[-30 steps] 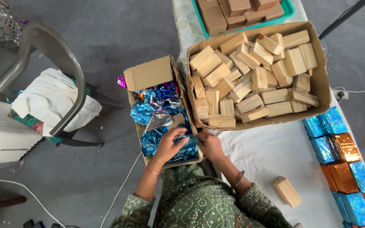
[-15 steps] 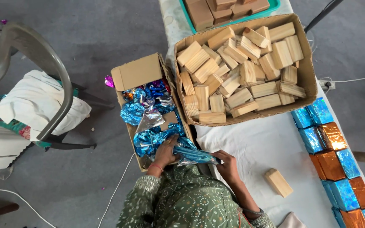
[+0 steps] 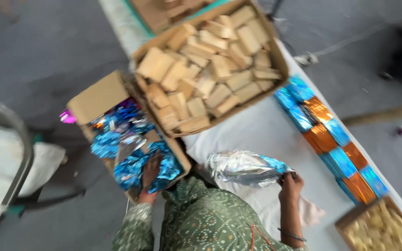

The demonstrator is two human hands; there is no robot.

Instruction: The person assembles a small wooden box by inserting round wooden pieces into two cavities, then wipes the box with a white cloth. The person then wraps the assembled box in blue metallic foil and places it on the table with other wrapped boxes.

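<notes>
My left hand [image 3: 150, 171] rests among crumpled blue foil wrappers inside a small cardboard box [image 3: 99, 95] at the table's left edge; whether it grips one is unclear in the blur. My right hand [image 3: 291, 184] holds a shiny silver and blue foil wrapper [image 3: 245, 168] out over the white table cover [image 3: 261, 132]. A large cardboard box [image 3: 275, 50] packed with several tan bars [image 3: 210, 69] sits just beyond.
Wrapped blue and orange bars [image 3: 324, 135] lie in a row along the table's right side. A tray of pale pieces [image 3: 385, 227] sits at the lower right. A chair [image 3: 10, 158] with white cloth stands on the left on the grey floor.
My right hand has pulled a foil wrapper out of the small box and carried it right over the table. The view has swung and blurred.
</notes>
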